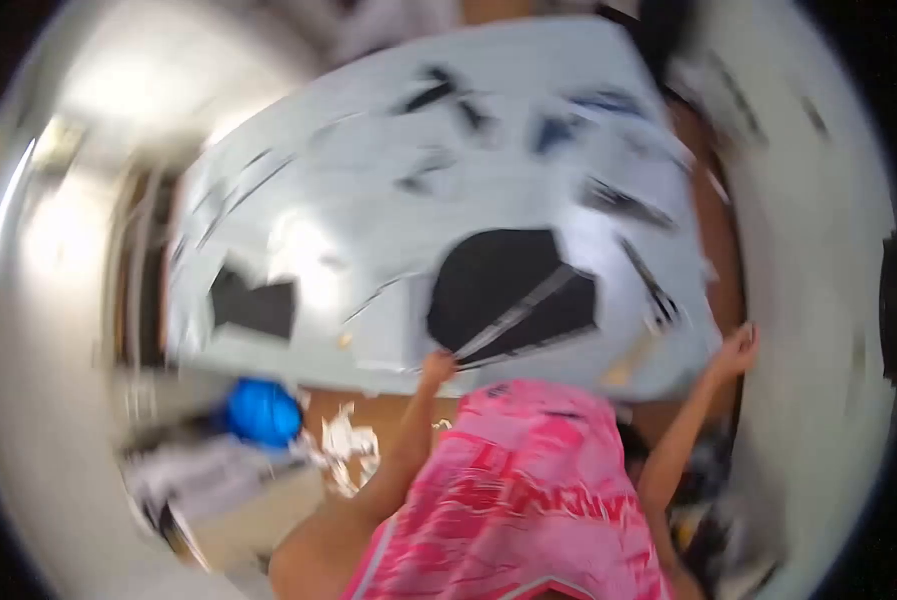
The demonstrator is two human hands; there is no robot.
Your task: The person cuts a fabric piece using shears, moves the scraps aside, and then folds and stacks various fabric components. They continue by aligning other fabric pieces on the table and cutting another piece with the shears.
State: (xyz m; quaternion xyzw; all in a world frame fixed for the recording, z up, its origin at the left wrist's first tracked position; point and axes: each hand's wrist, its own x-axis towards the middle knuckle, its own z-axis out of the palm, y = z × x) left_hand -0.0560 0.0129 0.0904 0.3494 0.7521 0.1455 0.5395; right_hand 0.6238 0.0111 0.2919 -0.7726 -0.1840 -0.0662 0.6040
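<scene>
At the near table edge, my left hand (439,366) is closed around the lower end of a long grey strip (522,313), perhaps a tape or ruler. The strip slants across a black fabric piece (494,275) with a rounded left side, lying flat in front of me. My right hand (737,350) is off to the right, past the table's corner, with its fingers curled; blur hides whatever may be in them. Between that hand and the fabric lies what looks like a pair of scissors (651,282).
The pale table (369,220) also bears a smaller black piece (254,303) at left, a dark tool-like item (624,203) at right and dark scraps (449,97) farther back. Below the near edge are a blue rounded object (264,412) and crumpled white scraps (349,440).
</scene>
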